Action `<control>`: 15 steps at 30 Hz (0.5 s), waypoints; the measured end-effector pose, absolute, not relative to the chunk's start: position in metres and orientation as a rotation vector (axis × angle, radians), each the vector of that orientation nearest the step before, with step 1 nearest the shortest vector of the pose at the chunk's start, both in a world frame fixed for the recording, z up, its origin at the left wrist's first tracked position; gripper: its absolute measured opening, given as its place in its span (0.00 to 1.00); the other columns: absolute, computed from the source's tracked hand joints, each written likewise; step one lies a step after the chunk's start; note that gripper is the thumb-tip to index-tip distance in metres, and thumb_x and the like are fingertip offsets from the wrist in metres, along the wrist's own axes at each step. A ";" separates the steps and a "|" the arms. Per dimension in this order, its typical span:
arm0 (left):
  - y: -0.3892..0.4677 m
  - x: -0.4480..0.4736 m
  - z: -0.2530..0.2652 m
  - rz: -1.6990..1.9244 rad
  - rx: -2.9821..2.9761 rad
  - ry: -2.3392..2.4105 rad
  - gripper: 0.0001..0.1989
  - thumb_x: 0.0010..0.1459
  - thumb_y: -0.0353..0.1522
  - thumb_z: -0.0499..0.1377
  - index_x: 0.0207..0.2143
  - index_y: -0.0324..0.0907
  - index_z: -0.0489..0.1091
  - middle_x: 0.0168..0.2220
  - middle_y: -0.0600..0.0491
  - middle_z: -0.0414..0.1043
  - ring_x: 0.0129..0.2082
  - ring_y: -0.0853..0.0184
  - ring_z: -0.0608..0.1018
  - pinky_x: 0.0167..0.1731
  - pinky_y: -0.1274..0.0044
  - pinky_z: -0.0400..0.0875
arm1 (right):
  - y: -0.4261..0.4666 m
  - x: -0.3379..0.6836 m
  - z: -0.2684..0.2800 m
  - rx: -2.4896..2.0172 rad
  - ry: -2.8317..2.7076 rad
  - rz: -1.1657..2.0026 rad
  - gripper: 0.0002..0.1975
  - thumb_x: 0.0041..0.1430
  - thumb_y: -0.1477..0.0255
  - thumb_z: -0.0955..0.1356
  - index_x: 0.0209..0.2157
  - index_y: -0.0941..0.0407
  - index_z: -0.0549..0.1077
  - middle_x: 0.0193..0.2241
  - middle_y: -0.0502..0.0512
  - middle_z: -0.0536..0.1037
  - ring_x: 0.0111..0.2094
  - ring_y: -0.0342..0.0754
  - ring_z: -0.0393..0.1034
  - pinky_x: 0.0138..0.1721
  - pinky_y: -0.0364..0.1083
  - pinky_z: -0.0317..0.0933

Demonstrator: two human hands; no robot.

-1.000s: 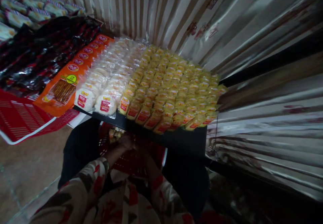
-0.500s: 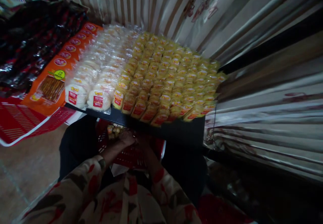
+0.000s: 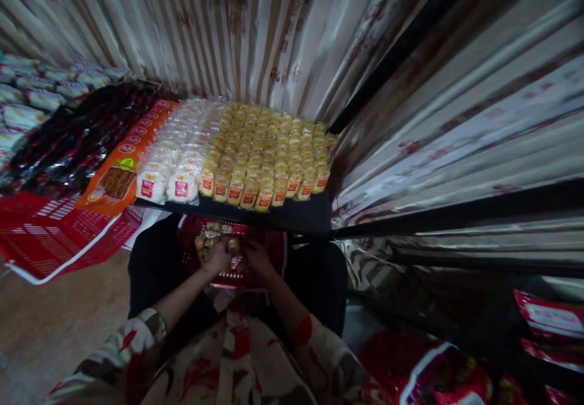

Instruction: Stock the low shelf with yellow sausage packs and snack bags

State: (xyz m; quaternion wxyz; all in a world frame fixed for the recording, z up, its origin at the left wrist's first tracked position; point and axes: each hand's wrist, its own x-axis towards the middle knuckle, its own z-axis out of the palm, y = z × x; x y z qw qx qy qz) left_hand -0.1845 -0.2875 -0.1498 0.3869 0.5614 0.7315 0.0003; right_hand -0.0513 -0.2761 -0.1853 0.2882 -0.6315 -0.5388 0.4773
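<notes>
Left fingers (image 3: pixel 223 249) and right fingers (image 3: pixel 252 249) have moved apart since half a second ago, when they were close together; a gold pack (image 3: pixel 233 245) now shows between them, against the left fingertips. Whether the left fingers grasp it I cannot tell, and the right ones are too dark to read. That pack is small, rounded and shiny, inside the red basket (image 3: pixel 276 250) between the person's knees, with similar small packs (image 3: pixel 208 235) heaped just left of and beyond the left fingers.

Beyond the fingers, yellow packs (image 3: pixel 269 149) stand in tight rows, their fronts carrying red labels with pale print too blurred to read. White packs (image 3: pixel 152 184), further left, bear red labels under a yellow logo, also illegible. Left again, an orange bag (image 3: pixel 122 165) shows round pink emblems, a yellow oval and brown sticks, then come dark bags (image 3: pixel 86 131).

All line a black shelf (image 3: pixel 301 215) whose front edge juts over the basket's far side, just past the fingers. Behind hangs a striped curtain (image 3: pixel 250 40).
</notes>
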 end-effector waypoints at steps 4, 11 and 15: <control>-0.294 -0.190 -0.124 0.097 1.468 1.812 0.20 0.57 0.27 0.50 0.53 0.39 0.62 0.51 0.47 0.69 0.50 0.67 0.71 0.50 0.77 0.63 | -0.285 -0.041 -0.162 -1.531 -1.541 1.327 0.11 0.51 0.73 0.64 0.34 0.56 0.77 0.31 0.52 0.80 0.33 0.47 0.74 0.37 0.47 0.66; -0.295 -0.185 -0.075 0.370 1.709 1.693 0.20 0.58 0.31 0.49 0.52 0.37 0.62 0.50 0.44 0.69 0.50 0.62 0.71 0.52 0.70 0.62 | -0.291 -0.028 -0.113 -1.460 -1.765 1.120 0.12 0.52 0.74 0.65 0.38 0.56 0.75 0.35 0.56 0.77 0.36 0.48 0.72 0.41 0.48 0.65; -0.283 -0.175 -0.047 0.512 1.831 1.582 0.20 0.57 0.33 0.50 0.51 0.38 0.63 0.50 0.45 0.69 0.50 0.62 0.71 0.52 0.70 0.63 | -0.285 -0.020 -0.086 -1.447 -1.767 0.937 0.11 0.53 0.75 0.63 0.37 0.56 0.75 0.33 0.56 0.76 0.35 0.47 0.70 0.40 0.47 0.65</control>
